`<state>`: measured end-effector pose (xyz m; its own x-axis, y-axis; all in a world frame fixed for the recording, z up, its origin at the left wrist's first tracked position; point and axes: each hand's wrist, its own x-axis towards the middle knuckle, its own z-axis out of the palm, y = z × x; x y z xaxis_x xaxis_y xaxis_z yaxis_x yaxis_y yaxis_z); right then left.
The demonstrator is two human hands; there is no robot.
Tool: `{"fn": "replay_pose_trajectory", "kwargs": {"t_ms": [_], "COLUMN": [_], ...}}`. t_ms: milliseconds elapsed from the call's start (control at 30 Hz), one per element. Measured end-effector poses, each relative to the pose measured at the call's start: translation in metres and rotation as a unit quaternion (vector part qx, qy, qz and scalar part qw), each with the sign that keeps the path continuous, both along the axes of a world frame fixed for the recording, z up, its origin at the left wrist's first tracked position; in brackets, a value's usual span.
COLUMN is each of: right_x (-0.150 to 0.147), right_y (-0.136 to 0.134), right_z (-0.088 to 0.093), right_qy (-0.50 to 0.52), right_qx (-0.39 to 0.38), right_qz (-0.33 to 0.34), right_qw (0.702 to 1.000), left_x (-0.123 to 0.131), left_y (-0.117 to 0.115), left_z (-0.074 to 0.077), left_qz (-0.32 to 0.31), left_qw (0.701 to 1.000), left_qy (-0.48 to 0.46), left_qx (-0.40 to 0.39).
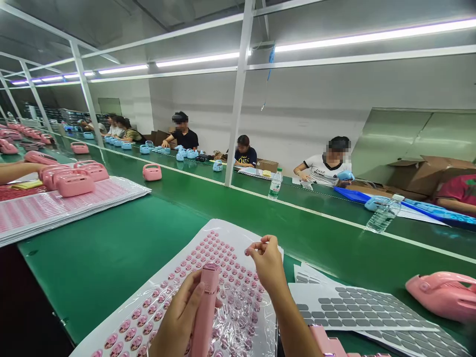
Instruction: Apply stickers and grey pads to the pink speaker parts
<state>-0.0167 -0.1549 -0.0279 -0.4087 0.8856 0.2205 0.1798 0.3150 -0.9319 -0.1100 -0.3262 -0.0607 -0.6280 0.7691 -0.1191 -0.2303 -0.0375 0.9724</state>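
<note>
— Pink plastic bar point(204, 317): position and hold?

— Upright in the left hand point(177, 320), fingers wrapped around its lower part. It stands over the near end of the sheet of round pink pieces point(226, 233), which lies under clear film on the green table point(111, 258).

— Right hand point(268, 263)?

— Raised just beside the bar, above the same sheet, with thumb and forefinger point(256, 244) pinched narrowly together. Something very small may sit between them, but at this view I cannot confirm it.

— Adjacent items?

— Near right of the sheet: stacked sheets of grey key-shaped pieces point(357, 307), with a pink plastic shell point(442, 295) lying farther right. Far left: a stack of pink-printed sheets point(63, 208) carrying pink cases point(74, 183). A co-worker's forearm point(18, 171) reaches in beside them.

— Beyond the table?

— A second green table runs parallel on the far side, with a water bottle point(385, 213) at right. Co-workers sit along its far edge, handling small blue cases point(186, 154).
</note>
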Motion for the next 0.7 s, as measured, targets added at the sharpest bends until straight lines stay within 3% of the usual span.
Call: {"fn": "replay_pose_trajectory", "kwargs": {"t_ms": [100,233,367,433,533,700], "right_x": [-0.003,-0.008,-0.012,-0.014,-0.017,-0.018], "right_y": [-0.026,-0.054,-0.066,-0.07,-0.075,-0.083], "right_z": [0.021,0.03,0.025,0.022,0.019,0.018], "right_qy": [0.071,0.133,0.137,0.132,0.13,0.102], "right_qx": [-0.032,-0.079,-0.082,-0.079,-0.082,-0.053], "right_qz": [0.079,0.158,0.187,0.197,0.214,0.218], "right_qw": [0.994,0.975,0.969,0.968,0.965,0.969], "left_x": [-0.004,-0.012,-0.012,-0.011,-0.01,-0.005], "left_y": [0.001,0.001,-0.001,-0.001,0.0,0.003], "left_z": [-0.003,-0.007,-0.003,-0.001,-0.002,-0.003], "left_qz": [-0.031,-0.121,-0.084,-0.1,-0.114,-0.054], "left_qw": [0.989,0.971,0.955,0.942,0.943,0.957], "left_qy": [-0.134,-0.172,-0.266,-0.302,-0.297,-0.281], "left_qx": [0.045,0.117,0.1,0.108,0.099,0.048]}}
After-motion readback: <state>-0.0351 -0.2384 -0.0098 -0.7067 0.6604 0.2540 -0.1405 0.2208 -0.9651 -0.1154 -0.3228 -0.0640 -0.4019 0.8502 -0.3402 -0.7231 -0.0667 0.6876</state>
